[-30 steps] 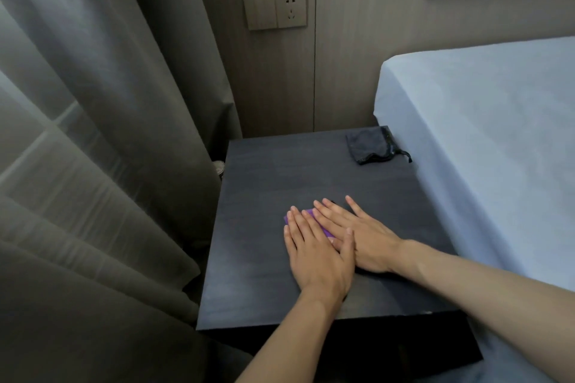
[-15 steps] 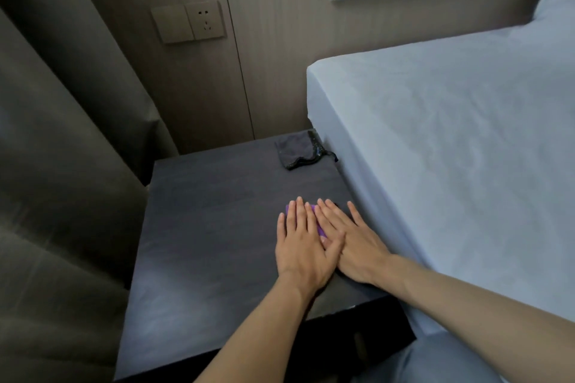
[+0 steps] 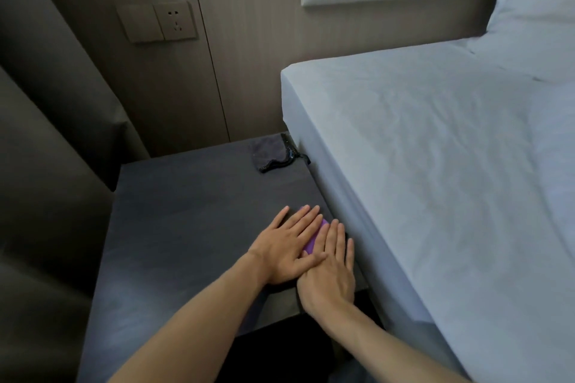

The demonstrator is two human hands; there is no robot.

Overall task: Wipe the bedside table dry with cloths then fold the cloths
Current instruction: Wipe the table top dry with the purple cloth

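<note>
A small purple cloth [image 3: 313, 239] lies on the dark bedside table [image 3: 186, 227], near its right edge beside the bed. Both my hands press flat on it, so only a strip shows between them. My left hand [image 3: 289, 246] covers its left part, fingers straight and together. My right hand [image 3: 331, 270] lies flat over its right part, touching the left thumb. A dark grey cloth [image 3: 272, 154], loosely folded, rests at the table's far right corner.
A bed with a pale sheet [image 3: 435, 180] stands tight against the table's right side. Grey curtains [image 3: 46, 165] hang at the left. A wall socket and switch [image 3: 158, 23] sit on the wood panel behind.
Both hands, flat on the purple cloth, have slid it rightwards across the table towards the bed. My view has swung right, showing more bed and less curtain.
</note>
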